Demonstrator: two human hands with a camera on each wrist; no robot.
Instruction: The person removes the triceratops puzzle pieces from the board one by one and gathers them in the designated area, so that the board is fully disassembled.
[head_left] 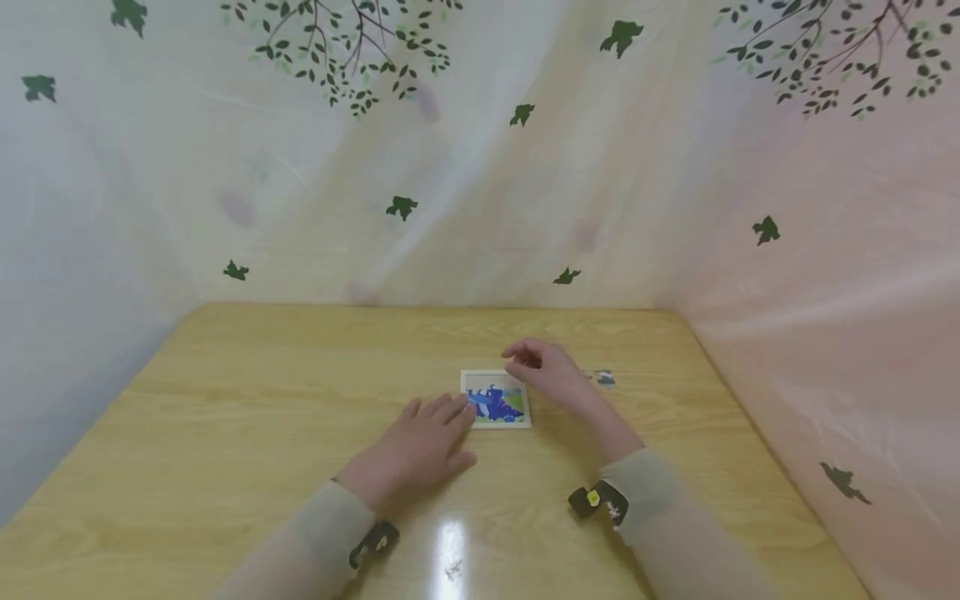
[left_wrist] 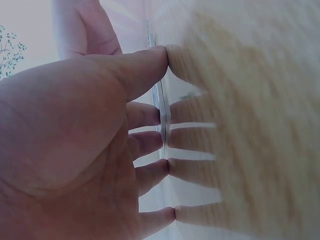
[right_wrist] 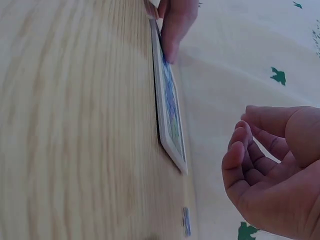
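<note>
A small white-framed jigsaw puzzle lies flat on the table, showing a blue dinosaur over green; its top strip looks bare grey. My left hand is spread with straight fingers, their tips on the puzzle's left edge and the table beside it. In the left wrist view, the fingertips of the left hand meet the frame's side and the tabletop. Above the puzzle's upper right corner hovers my right hand, fingers loosely bent, apart from the frame. The right wrist view shows nothing between the right hand's thumb and fingers.
Loose puzzle pieces lie right of the frame, partly behind the right wrist. The wooden table reflects a bright light near its front. A pale curtain with leaf prints hangs behind and along the sides.
</note>
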